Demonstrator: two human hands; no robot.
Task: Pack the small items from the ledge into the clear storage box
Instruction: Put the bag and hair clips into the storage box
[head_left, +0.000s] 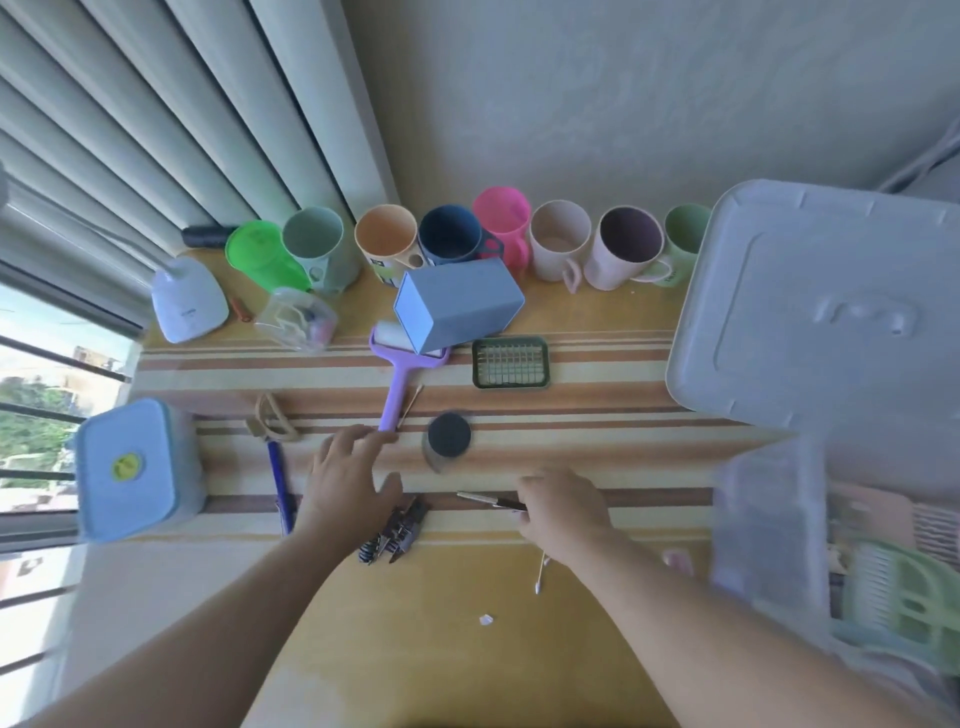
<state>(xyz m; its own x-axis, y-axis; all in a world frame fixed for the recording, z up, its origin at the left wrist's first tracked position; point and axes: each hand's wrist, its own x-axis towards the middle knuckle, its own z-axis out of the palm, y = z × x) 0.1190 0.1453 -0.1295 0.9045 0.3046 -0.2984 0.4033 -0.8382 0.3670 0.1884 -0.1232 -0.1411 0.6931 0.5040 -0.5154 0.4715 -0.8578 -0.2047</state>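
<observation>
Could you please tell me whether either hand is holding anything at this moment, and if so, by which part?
The right hand pinches a thin pen-like tool by its dark end. The left hand holds nothing; its fingertips reach the purple roller handle.

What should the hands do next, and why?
Probably the left hand should close its fingers round the purple roller's handle. The fingertips already lie at the handle's near end, seemingly without curling round it. The right hand seems to hold a thin dark pen-like tool, and the clear storage box waits open at the right.
</observation>
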